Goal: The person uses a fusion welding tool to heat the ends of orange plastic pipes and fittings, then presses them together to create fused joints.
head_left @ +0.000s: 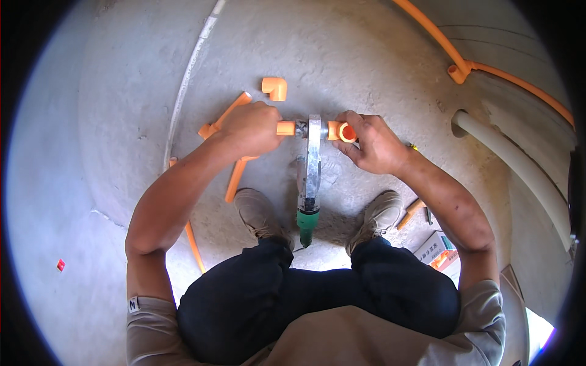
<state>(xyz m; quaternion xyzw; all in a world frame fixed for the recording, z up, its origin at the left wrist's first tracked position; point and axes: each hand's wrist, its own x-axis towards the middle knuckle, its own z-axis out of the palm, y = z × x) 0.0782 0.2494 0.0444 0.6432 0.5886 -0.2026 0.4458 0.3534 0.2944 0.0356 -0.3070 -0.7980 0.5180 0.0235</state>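
A pipe fusion welder with a flat metal heating plate and a green handle stands between my feet, its handle toward me. My left hand is closed around an orange plastic pipe, whose end meets the heating socket on the plate's left side. Other orange pipe pieces show behind and below that hand; whether they join the held pipe is hidden. On the right side, my right hand grips an orange pipe fitting with a round opening, pressed against the opposite socket.
An orange elbow lies on the concrete floor beyond my left hand. A white pipe runs along the left. Orange pipes and a thick pale pipe are at right. A box sits near my right knee, beside a wooden-handled tool.
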